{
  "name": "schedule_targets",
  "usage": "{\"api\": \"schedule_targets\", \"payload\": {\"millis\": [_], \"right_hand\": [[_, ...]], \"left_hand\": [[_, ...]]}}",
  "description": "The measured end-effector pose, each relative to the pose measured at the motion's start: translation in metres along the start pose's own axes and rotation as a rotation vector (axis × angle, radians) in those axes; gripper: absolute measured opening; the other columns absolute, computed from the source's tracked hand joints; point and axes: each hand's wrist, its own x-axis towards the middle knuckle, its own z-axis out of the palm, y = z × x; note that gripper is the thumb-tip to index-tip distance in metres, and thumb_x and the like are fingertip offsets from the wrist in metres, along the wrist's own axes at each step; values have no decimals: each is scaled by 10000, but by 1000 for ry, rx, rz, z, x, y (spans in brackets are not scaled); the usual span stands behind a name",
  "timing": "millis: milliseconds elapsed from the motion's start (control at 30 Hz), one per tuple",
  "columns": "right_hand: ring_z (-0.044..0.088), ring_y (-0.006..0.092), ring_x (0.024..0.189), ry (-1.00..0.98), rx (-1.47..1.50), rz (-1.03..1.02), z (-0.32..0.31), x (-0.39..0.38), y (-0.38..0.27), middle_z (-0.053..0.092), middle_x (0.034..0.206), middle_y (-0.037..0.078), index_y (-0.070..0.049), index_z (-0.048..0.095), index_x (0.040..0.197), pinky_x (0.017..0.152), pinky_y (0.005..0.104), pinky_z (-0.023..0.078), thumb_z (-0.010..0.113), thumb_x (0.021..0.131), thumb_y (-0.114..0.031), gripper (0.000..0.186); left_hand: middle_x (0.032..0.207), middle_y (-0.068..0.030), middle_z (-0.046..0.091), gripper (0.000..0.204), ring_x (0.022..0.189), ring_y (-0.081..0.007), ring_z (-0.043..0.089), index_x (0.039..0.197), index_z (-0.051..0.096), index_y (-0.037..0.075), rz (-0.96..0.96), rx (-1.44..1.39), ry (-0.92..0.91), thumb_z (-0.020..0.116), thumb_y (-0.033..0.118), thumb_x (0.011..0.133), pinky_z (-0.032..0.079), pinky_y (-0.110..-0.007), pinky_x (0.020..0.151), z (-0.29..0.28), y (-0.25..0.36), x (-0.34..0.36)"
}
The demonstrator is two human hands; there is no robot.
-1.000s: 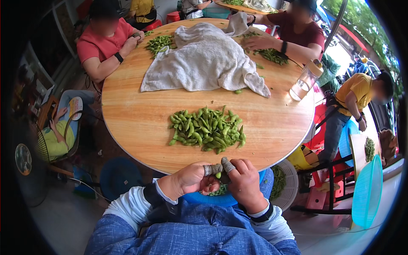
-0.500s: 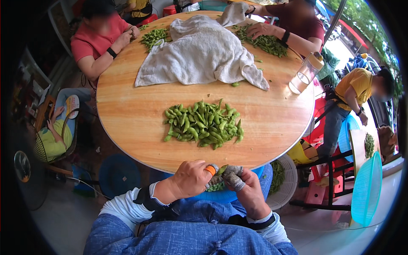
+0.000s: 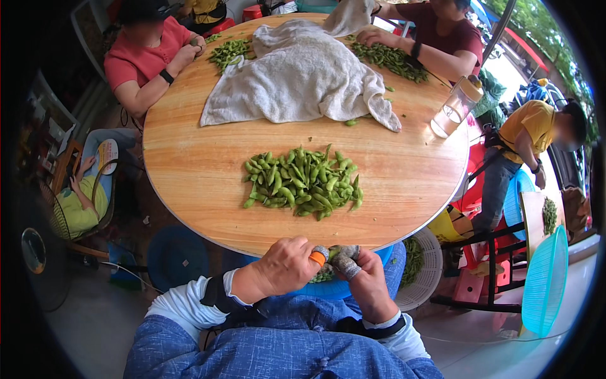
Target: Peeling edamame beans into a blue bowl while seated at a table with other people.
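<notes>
Snugly curled hands — rough grey finger wraps — around one partly hidden green pod.

Left hand and right hand holding a green pod, pod heap on wooden table

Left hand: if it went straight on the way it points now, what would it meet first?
Most likely the green pod right ahead of the left hand, then the wrapped fingers of the right hand; depth between them is hard to judge.
</notes>
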Motion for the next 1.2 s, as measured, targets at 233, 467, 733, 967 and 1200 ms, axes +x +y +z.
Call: {"api": "schedule_targets", "payload": {"millis": [233, 467, 733, 967, 1200], "right_hand": [[412, 48, 596, 31, -19, 8, -4, -2, 0, 509, 685, -33, -2, 573, 856, 544, 184, 318, 553, 818, -181, 185], [409, 47, 597, 48, -74, 17, 1, -2, -5, 506, 684, -33, -10, 563, 819, 543, 186, 316, 537, 823, -161, 153], [452, 52, 608, 122, -13, 102, -6, 2, 9, 545, 705, -20, -13, 568, 818, 549, 189, 349, 551, 810, -132, 120], [520, 93, 738, -84, 103, -126, -6, 3, 16, 574, 830, 4, 4, 564, 934, 689, 227, 420, 546, 811, -64, 142], [529, 112, 805, -208, -264, -273, -21, 7, 17, 586, 845, 51, 25, 552, 901, 705, 234, 423, 555, 787, -34, 129]], "left_hand": [[589, -70, 470, 122, 602, -198, 520, 653, 484, 33, 0, 26, 5, 530, 137, 696, 438, -302, 485, -3, 0, 6], [587, -68, 472, 140, 607, -191, 517, 644, 486, 36, 18, 65, -71, 528, 151, 711, 435, -291, 488, -4, 3, 7], [597, -77, 483, 124, 612, -203, 527, 679, 516, 22, 4, 70, -73, 541, 142, 697, 448, -300, 516, 5, 2, 0], [684, -103, 538, 113, 568, -221, 535, 853, 529, -3, -238, -671, 194, 507, 52, 756, 412, -285, 487, 26, -4, -8], [648, 1, 488, 126, 562, -68, 453, 820, 523, 18, -860, -1740, -120, 470, 128, 851, 357, -229, 478, 22, -7, -17]]}}
